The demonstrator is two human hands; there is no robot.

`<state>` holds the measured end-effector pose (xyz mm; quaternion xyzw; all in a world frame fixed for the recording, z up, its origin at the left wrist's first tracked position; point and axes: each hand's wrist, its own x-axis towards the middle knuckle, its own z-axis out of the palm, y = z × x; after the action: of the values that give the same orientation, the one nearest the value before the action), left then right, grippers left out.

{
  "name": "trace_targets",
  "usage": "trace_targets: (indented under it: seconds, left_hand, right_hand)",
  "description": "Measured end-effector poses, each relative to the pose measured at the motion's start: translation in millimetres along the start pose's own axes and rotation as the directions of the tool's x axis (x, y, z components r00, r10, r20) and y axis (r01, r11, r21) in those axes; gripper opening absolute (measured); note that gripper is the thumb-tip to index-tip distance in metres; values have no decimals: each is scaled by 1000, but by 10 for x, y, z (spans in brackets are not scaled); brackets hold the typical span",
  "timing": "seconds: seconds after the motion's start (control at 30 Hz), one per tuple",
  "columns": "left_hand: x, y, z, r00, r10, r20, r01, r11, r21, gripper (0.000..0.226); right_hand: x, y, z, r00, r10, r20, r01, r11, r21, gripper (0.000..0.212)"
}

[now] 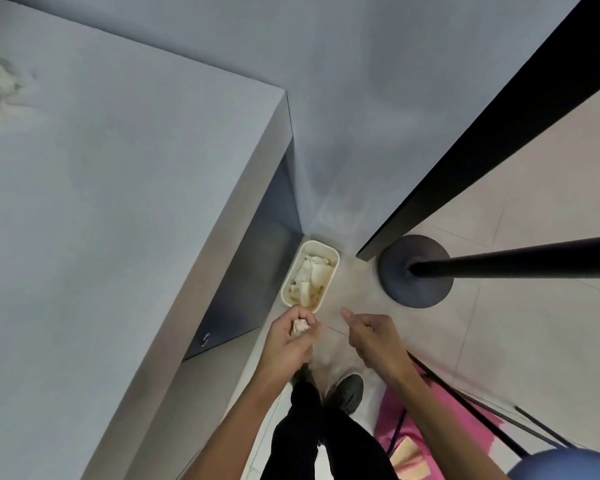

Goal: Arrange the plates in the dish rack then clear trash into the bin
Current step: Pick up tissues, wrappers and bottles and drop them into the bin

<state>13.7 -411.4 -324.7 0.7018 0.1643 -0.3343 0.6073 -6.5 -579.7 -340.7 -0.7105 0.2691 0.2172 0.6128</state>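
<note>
Grey counter [118, 202] left; beige tiled floor [534, 341]; black pole [516, 259], perhaps a lamp

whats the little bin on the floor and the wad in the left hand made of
Bin: probably plastic, given its smooth, matte cream rim and rounded corners. Wad, pinched by the left hand: likely tissue or paper, white and creased.

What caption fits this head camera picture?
Left hand holds crumpled paper near the cream floor bin; right hand curled beside it.
</note>
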Motion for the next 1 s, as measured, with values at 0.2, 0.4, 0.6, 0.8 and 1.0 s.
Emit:
trace_targets:
  seconds: [0.2,0.4,0.6,0.8,1.0]
  left_hand:
    - [702,-586,27,992,-24,-125,31,998,49,55]
    - [1636,-1394,56,968,-92,-232,125,984,129,39]
    - [2559,-2160,60,967,-121,-224,172,959,225,16]
    - [3433,-2586,16,966,-97,-239,168,939,300,11]
    - [3846,-2873,12,979,58,-196,74,793,604,22]
  right_hand:
    - [646,534,275,999,37,-35,-38,999,-28,60]
    - [1356,1401,443,992,108,-59,-109,994,-15,55]
    - [1929,2233,596,986,153,-68,-154,988,-8,50]
    - [2430,2748,708,990,121,-76,-122,993,-8,39]
    - [2801,2885,839,997,74,-34,-75,997,-30,22]
